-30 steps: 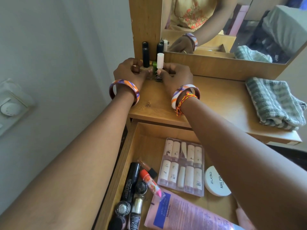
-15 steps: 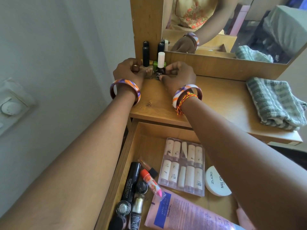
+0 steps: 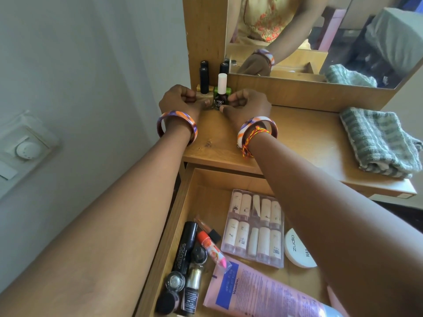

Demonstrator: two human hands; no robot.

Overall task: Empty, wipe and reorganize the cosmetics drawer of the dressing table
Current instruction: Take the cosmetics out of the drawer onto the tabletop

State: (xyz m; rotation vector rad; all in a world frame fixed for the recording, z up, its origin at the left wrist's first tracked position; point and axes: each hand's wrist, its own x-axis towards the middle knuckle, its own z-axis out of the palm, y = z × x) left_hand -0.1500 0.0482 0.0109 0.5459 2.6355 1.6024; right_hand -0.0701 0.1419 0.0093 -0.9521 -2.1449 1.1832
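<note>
The open drawer (image 3: 206,193), not yet emptied, lies below the dressing table's front edge, nearer the person than both hands. At the table's back-left corner, the left hand (image 3: 180,101) grips a gold-capped bottle (image 3: 204,97); the right hand (image 3: 247,106) pinches the upright, white-capped nail polish bottle (image 3: 220,97).

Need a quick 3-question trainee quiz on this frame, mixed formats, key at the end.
1. True or false: the drawer is already empty.
2. The right hand pinches which item? A) pink tube B) white-capped nail polish bottle C) folded cloth
3. Fill in: the folded cloth lies on the table's ___ side.

Key: 1 false, the pink tube and the vial pack lie in it; 2 B; 3 right.
</note>
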